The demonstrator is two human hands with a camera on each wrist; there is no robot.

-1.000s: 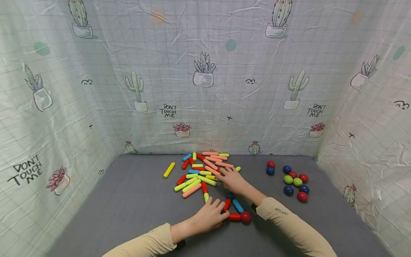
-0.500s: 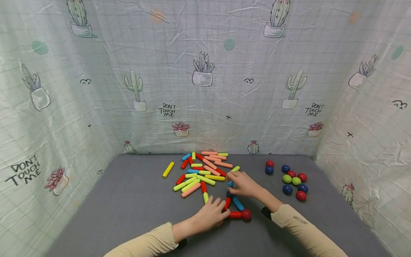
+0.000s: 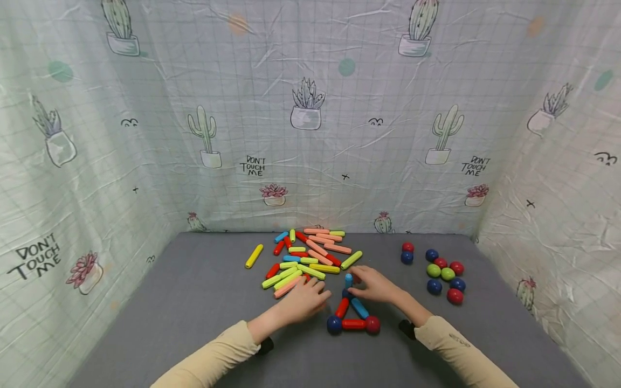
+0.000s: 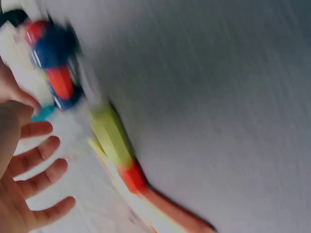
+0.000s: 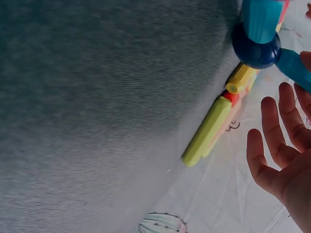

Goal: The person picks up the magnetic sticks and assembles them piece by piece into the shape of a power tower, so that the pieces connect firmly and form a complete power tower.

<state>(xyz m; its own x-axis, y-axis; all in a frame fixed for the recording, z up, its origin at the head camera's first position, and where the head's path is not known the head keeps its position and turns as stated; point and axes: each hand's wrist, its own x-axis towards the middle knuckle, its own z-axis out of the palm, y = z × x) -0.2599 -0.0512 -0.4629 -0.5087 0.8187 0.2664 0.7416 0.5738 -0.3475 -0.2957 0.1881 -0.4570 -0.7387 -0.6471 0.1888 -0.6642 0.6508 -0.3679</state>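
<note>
On the table, a triangle of rods and balls has two red rods, a blue rod, a red ball and dark blue balls at its corners. From the far ball another blue rod rises at a slant. My right hand pinches that rod with its fingertips, the other fingers spread. My left hand hovers left of the triangle, near the rod pile, its fingers loosely spread and holding nothing. In the left wrist view it is apart from the yellow-green rod.
Behind the hands lies a pile of salmon, yellow-green, red and blue rods. A yellow rod lies apart on the left. Several red, blue and green balls are grouped at the right. A patterned cloth hangs around the grey table.
My right hand has brought a blue rod from the pile to the triangle's far ball. My left hand has let go of the near left corner and moved left and away from me.
</note>
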